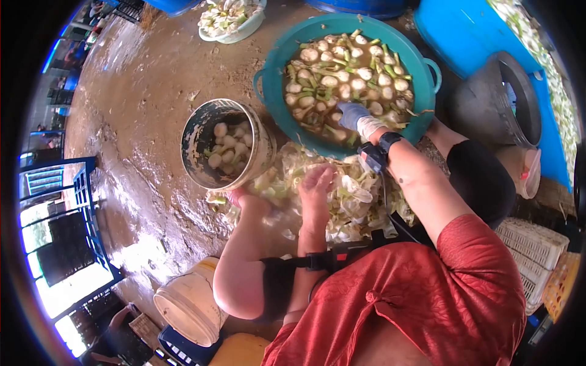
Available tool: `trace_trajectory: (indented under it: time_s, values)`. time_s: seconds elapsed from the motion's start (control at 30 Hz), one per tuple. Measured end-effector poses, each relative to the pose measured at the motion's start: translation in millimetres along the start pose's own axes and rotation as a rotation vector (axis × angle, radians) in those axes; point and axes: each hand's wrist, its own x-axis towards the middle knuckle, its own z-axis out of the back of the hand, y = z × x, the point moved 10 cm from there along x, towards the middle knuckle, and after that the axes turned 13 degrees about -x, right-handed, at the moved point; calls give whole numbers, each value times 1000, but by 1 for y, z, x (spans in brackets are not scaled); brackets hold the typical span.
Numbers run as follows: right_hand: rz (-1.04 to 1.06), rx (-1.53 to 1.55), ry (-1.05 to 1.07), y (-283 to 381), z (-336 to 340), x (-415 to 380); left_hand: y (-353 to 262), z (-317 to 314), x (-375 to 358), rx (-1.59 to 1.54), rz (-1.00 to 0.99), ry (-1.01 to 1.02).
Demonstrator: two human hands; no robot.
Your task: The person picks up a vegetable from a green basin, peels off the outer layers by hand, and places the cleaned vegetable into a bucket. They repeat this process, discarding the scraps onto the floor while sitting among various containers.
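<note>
My right hand [354,115], in a blue glove, reaches to the near part of a green tub [276,116] of murky water. White bulbs with green stems [329,80] float there. Its fingertips are beside the bulbs; whether they grip one is unclear. My left hand [317,178] is bare, its fingers loosely bent and slightly apart, with nothing visible in it. It hangs above a heap of pale peeled leaves [354,210], between my knees. Left of the tub, a dirty white bucket [264,152] holds more bulbs [229,146].
A basin of leaves [229,19] stands at the top, near blue containers. To the right are a dark bucket [482,104] and a blue sheet [448,27]. A beige bucket [192,302] lies lower left; white crates [531,256] stand lower right. The brown floor [134,97] looks wet.
</note>
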Motion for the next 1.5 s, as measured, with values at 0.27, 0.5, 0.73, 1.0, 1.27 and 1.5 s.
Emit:
trace_trajectory:
  time_s: [0.27,0.5,0.73,1.0,1.27,1.5]
  values:
    - [101,870,131,38,-7,-38,14,10,6,-126,3,-36]
    - [255,1014,46,101,85,-127,-13,-1,-2,-152,-178,-77]
    - [377,741,-234,101,132,-176,-17,-35,-24,-238,-230,158]
    - [87,963,-116,68,146,-220,-28,-71,-58,-459,-234,364]
    - [295,300,-662,64,202,-267,-34,-93,-85,-191,-379,216]
    - [229,488,-346,40,190,-261,-10,-107,-73,-245,-264,322]
